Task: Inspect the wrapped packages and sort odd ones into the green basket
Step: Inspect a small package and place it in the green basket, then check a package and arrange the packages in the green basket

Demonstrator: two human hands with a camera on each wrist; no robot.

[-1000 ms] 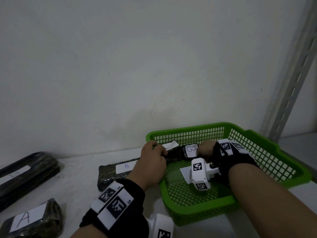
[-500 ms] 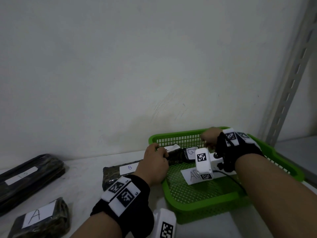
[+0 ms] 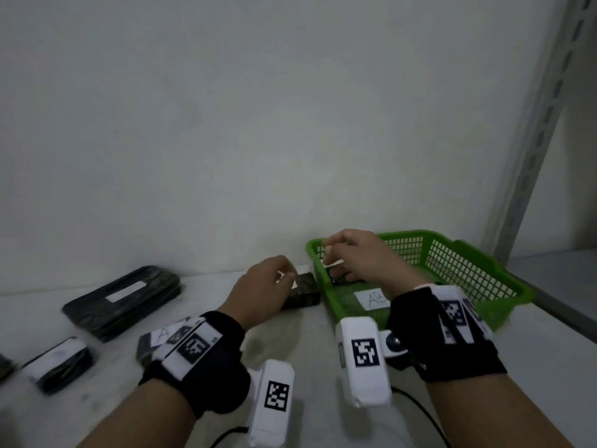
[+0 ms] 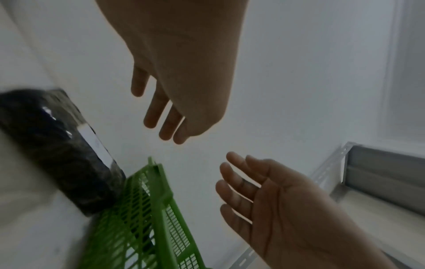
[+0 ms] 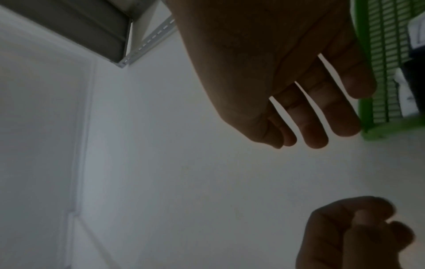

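A green basket (image 3: 416, 234) sits at the right of the white shelf. In it lie a dark wrapped package (image 3: 341, 279), partly hidden by my hand, and a package with a white "AB" label (image 3: 371, 299). Another dark package (image 3: 302, 294) lies on the shelf against the basket's left wall (image 4: 142, 209); it also appears in the left wrist view (image 4: 57, 145). My right hand (image 3: 339, 250) hovers over the basket's back left corner, fingers straight and holding nothing (image 5: 317, 118). My left hand (image 3: 284, 276) hangs above the outside package, fingers relaxed and holding nothing (image 4: 165, 123).
A long black package (image 3: 122, 299) lies at the back left, a small labelled one (image 3: 61, 363) at the front left, and another (image 3: 151, 344) peeks out behind my left wrist. The wall stands close behind. A perforated metal upright (image 3: 542, 124) rises at the right.
Both hands held a labelled package over the basket's left end; they have let it go and drawn back and up. The package now lies in the basket.
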